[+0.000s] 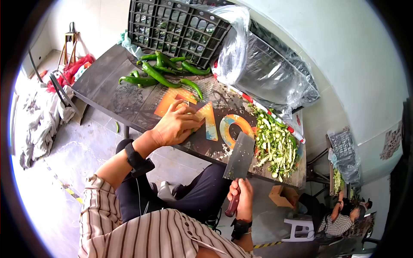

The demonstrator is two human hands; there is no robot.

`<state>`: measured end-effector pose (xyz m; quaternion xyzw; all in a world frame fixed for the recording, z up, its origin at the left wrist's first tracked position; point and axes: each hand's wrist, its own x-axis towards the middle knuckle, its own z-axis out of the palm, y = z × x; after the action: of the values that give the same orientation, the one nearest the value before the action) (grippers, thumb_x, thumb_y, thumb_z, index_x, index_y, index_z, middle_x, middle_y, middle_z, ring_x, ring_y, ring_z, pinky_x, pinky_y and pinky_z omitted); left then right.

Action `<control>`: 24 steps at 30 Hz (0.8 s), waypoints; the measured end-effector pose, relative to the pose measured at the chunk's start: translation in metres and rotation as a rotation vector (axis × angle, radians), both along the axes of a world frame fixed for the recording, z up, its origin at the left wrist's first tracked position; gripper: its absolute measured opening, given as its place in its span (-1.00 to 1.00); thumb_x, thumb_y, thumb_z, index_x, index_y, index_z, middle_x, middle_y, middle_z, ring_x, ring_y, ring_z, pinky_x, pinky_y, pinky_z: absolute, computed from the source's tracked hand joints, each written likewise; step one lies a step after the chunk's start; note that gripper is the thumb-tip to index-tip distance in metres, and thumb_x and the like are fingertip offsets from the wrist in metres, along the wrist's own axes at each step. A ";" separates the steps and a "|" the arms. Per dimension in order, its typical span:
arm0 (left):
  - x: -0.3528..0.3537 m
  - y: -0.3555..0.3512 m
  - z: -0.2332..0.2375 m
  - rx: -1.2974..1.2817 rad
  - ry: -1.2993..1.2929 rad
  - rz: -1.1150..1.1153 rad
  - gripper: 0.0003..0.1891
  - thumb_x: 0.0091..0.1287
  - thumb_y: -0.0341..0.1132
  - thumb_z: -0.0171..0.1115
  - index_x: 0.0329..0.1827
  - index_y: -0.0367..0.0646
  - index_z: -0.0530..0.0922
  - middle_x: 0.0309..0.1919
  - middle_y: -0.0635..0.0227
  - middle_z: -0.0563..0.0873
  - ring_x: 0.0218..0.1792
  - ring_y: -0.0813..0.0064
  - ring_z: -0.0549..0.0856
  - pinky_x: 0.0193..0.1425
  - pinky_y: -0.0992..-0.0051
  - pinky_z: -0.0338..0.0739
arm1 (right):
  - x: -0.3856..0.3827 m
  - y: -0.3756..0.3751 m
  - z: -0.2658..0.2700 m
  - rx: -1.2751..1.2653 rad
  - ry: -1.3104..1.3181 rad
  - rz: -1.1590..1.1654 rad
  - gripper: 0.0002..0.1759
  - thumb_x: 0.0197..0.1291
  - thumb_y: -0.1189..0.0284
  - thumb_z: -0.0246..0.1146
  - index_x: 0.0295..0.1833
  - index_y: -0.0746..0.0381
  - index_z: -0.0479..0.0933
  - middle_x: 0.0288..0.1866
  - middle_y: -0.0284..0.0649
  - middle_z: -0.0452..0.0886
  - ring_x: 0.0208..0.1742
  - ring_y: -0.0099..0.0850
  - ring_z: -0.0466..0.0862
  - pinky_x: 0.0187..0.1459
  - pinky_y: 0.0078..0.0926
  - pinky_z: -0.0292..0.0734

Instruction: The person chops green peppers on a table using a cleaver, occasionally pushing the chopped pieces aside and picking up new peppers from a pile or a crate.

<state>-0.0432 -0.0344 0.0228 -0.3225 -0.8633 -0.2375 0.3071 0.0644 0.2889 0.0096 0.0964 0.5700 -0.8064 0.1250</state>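
Note:
My left hand [178, 124] is on the table [101, 92] with its fingers curled down. A bit of green shows under the fingertips, and I take it for a green chili pepper, mostly hidden by the hand. My right hand [241, 195] grips the dark red handle of a cleaver [241, 157], whose broad blade points up and away from me, with small pale bits stuck to it. Right of the blade lies a heap of chopped green pepper [277, 144]. Several whole green chili peppers [157, 73] are piled beyond my left hand.
A black plastic crate [176, 28] stands tilted at the back of the table, beside a plastic-lined crate [271, 73]. A red and white strip [266, 111] borders the chopped heap. On the floor are a cardboard box [283, 197] and a white stool [297, 230]; another person [340, 223] sits nearby.

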 end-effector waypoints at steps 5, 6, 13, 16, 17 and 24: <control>0.026 0.005 0.011 0.089 -0.038 0.286 -0.63 0.07 -0.07 0.43 -0.10 -0.03 0.66 -0.17 0.42 0.66 0.04 0.32 0.55 0.38 0.05 0.18 | -0.002 0.002 0.003 -0.011 0.002 -0.013 -0.85 0.41 0.39 0.09 -0.22 0.22 0.37 -0.40 -0.35 0.42 -0.53 -0.59 0.42 -0.60 -0.52 0.41; 0.027 0.006 0.007 0.117 -0.014 0.306 -0.63 0.02 -0.08 0.46 -0.15 -0.04 0.67 -0.23 0.43 0.64 -0.03 0.33 0.54 0.33 0.09 0.20 | -0.002 0.001 0.007 0.028 0.008 -0.023 -0.84 0.39 0.40 0.11 -0.24 0.22 0.36 -0.41 -0.34 0.42 -0.53 -0.59 0.42 -0.61 -0.52 0.41; 0.025 0.007 -0.015 0.073 -0.026 0.321 -0.79 0.04 -0.25 0.40 -0.24 -0.01 0.69 -0.25 0.48 0.63 -0.04 0.40 0.55 0.33 0.10 0.20 | -0.023 -0.014 0.053 0.291 0.315 -0.097 -0.87 0.32 0.56 0.16 -0.21 0.25 0.31 -0.52 -0.36 0.42 -0.63 -0.62 0.42 -0.65 -0.57 0.43; 0.024 0.006 -0.016 0.124 -0.040 0.300 -0.80 0.06 -0.29 0.38 -0.22 0.00 0.70 -0.25 0.48 0.63 -0.05 0.40 0.55 0.36 0.09 0.18 | -0.044 -0.011 0.063 0.589 0.445 0.018 -0.91 0.35 0.54 0.12 -0.08 0.28 0.38 -0.49 -0.38 0.43 -0.63 -0.65 0.41 -0.64 -0.63 0.41; 0.024 0.007 -0.017 0.124 -0.040 0.292 -0.80 0.06 -0.29 0.38 -0.22 0.00 0.70 -0.25 0.48 0.63 -0.05 0.40 0.55 0.36 0.09 0.18 | -0.052 -0.014 0.070 0.699 0.456 0.075 -0.92 0.35 0.52 0.14 -0.12 0.30 0.40 -0.52 -0.39 0.44 -0.65 -0.66 0.41 -0.64 -0.66 0.38; 0.024 0.008 -0.019 0.141 -0.026 0.287 -0.81 0.10 -0.30 0.35 -0.20 0.00 0.70 -0.26 0.50 0.60 -0.02 0.43 0.54 0.41 0.10 0.15 | -0.118 -0.047 0.077 1.139 0.865 0.309 -0.85 0.29 0.47 0.17 -0.17 0.36 0.44 -0.52 -0.16 0.52 -0.54 -0.30 0.52 -0.46 -0.33 0.42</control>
<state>-0.0193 -0.0266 0.0042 -0.1704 -0.8856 -0.2553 0.3485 -0.0537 0.2421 0.0867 -0.2622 0.9064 -0.3240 -0.0683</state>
